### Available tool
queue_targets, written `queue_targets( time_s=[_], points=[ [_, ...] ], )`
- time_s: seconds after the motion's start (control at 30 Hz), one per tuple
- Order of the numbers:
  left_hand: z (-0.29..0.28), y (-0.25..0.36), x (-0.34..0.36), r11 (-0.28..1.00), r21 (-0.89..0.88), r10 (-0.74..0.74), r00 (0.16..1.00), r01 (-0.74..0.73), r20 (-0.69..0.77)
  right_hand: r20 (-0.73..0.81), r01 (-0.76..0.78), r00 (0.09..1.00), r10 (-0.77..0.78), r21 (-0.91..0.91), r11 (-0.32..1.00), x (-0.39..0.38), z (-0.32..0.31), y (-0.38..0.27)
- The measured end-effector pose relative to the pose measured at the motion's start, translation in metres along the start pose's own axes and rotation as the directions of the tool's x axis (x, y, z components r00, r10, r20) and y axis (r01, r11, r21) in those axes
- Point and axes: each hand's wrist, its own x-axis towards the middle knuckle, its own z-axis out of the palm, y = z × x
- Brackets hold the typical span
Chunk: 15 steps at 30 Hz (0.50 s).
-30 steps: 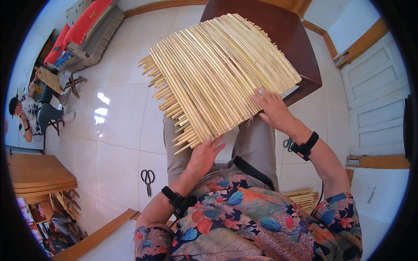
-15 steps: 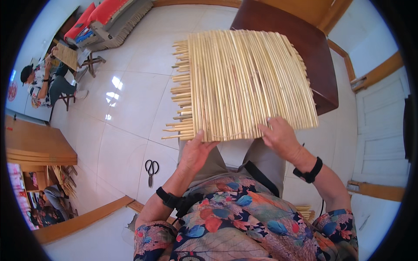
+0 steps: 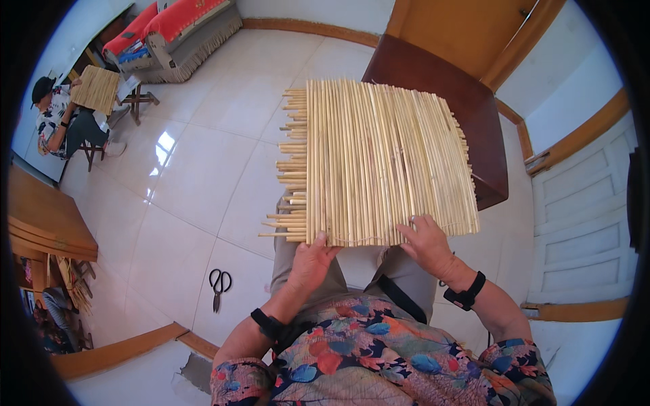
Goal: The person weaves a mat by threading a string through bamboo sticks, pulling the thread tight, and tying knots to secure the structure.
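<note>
A mat of pale reed sticks (image 3: pixel 379 155) lies over my lap and the dark red-brown furniture top (image 3: pixel 487 162), with a second, crosswise row of stick ends sticking out along its left side. A thin cord runs near its near edge. My left hand (image 3: pixel 311 264) grips that edge at the left corner, thumb on top. My right hand (image 3: pixel 426 247) holds the same edge to the right, its fingertips bent over the sticks.
Black-handled scissors (image 3: pixel 219 289) lie on the tiled floor at my left. A person (image 3: pixel 61 122) sits on a stool at upper left, holding another mat (image 3: pixel 95 88). A sofa (image 3: pixel 176 40) stands behind, wooden boards (image 3: pixel 47 210) at left, a panelled white door (image 3: pixel 582 216) at right.
The mat has turned from a slant to nearly straight across my lap, and now appears lower in view. Both my hands have shifted with it, my right hand lower and onto the near edge.
</note>
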Motion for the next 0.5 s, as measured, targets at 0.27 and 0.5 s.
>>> queue_targets(
  time_s=[0.27, 0.5],
  points=[
    [-0.001, -0.005, 0.007, 0.999, 0.048, 0.027, 0.999, -0.026, -0.020, 0.102, -0.018, 0.995, 0.020, -0.017, 1.000, 0.009, -0.006, -0.006],
    [-0.005, -0.001, 0.004, 0.998, 0.060, 0.024, 1.000, -0.025, 0.006, 0.114, 0.254, 0.960, -0.256, 0.028, 0.967, 0.056, -0.005, -0.045]
  ],
)
